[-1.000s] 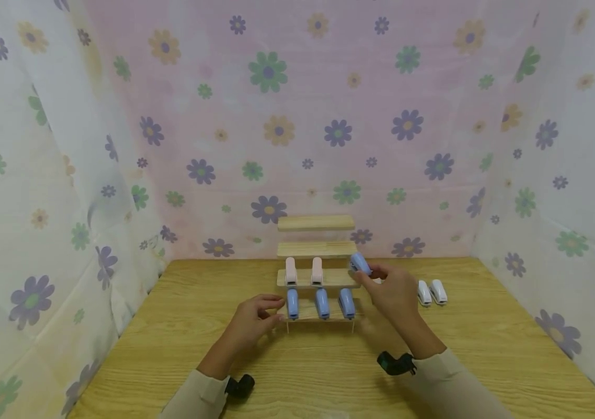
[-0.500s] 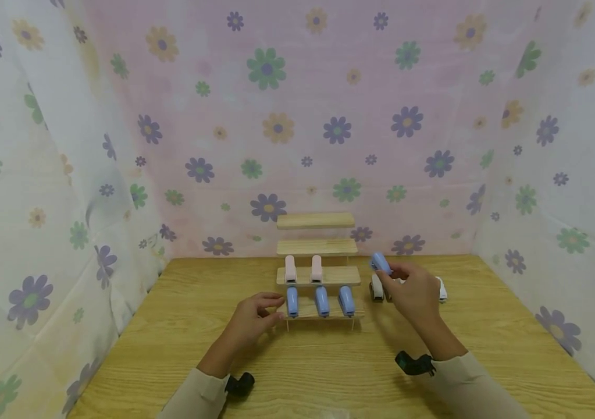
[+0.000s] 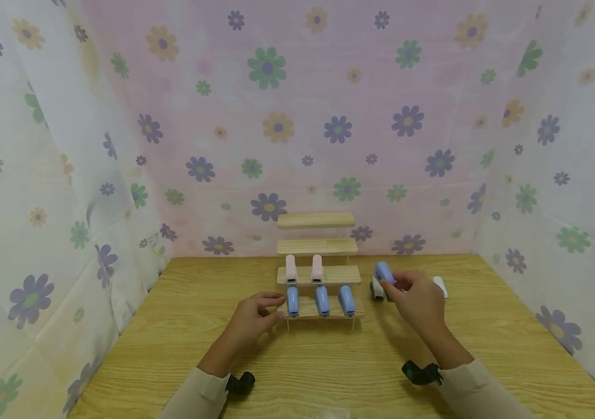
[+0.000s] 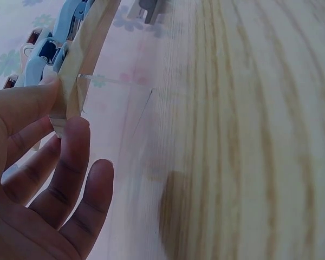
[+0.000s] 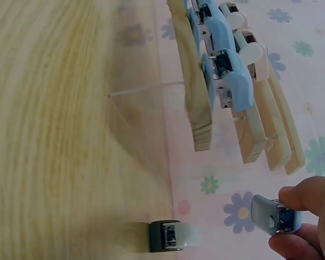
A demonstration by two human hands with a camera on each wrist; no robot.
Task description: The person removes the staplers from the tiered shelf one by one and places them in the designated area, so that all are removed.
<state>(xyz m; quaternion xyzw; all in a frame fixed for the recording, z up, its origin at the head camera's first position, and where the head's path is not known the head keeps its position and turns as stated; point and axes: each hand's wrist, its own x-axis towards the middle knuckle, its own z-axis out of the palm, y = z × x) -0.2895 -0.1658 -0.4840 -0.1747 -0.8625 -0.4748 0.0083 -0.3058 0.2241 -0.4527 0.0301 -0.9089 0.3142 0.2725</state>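
Note:
My left hand (image 3: 250,317) holds the left end of the lowest step of a tiered wooden stand (image 3: 307,308), thumb and fingers about its edge. Three blue staplers (image 3: 321,301) stand in a row on that step. Two pink staplers (image 3: 317,269) sit one step higher. To the right of the stand, my right hand (image 3: 423,305) pinches another blue stapler (image 3: 384,272) between thumb and fingers. In the right wrist view the held stapler (image 5: 265,214) shows end-on, off the table. A white stapler (image 3: 377,287) stands just below it, partly covered in the head view.
Another white stapler (image 3: 440,287) stands on the wooden table (image 3: 198,291) beyond my right hand, which hides part of that area. The stand's two upper steps (image 3: 316,220) rise at the back. Flowered cloth (image 3: 297,116) encloses the table at the back and sides.
My right hand has carried the blue stapler rightward from beside the second step, then lowered it slightly towards the white staplers. The left hand has stayed at the stand.

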